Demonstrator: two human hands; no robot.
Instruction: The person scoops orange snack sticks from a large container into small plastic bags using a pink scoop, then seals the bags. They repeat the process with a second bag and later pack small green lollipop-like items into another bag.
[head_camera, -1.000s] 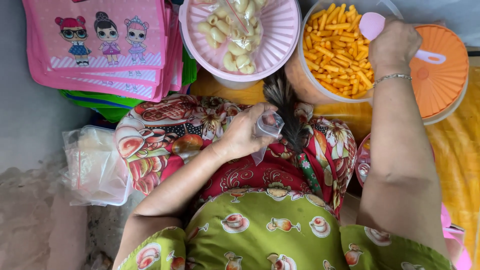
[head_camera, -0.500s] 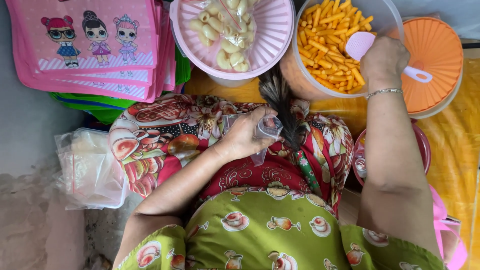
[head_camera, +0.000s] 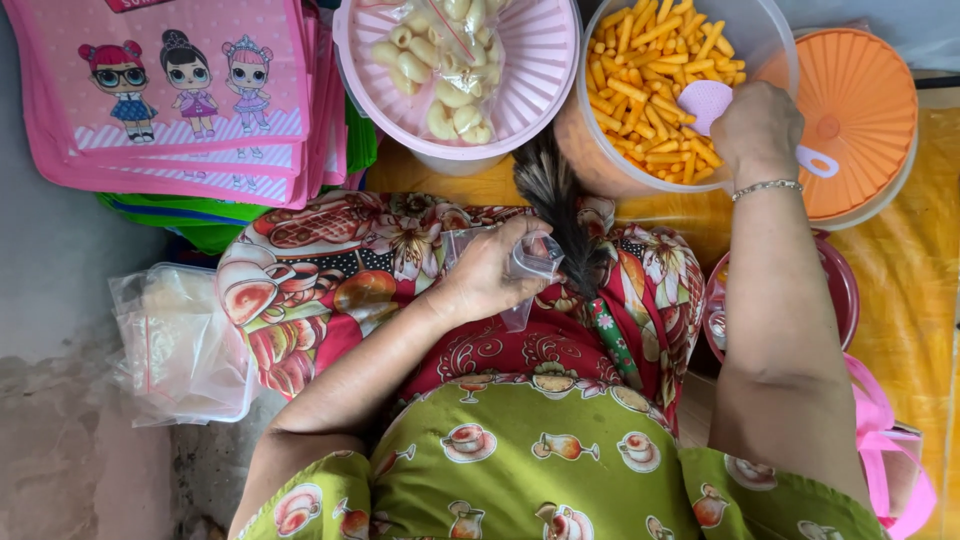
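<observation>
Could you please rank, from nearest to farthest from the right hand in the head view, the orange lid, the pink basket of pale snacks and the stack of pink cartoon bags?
From the right hand:
1. Orange lid, just to its right.
2. Pink basket, to its left, top centre.
3. Stack of pink cartoon bags, far left.

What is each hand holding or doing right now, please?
Left hand: closed on a small clear plastic bag.
Right hand: closed on a pink scoop in the orange snacks.
</observation>
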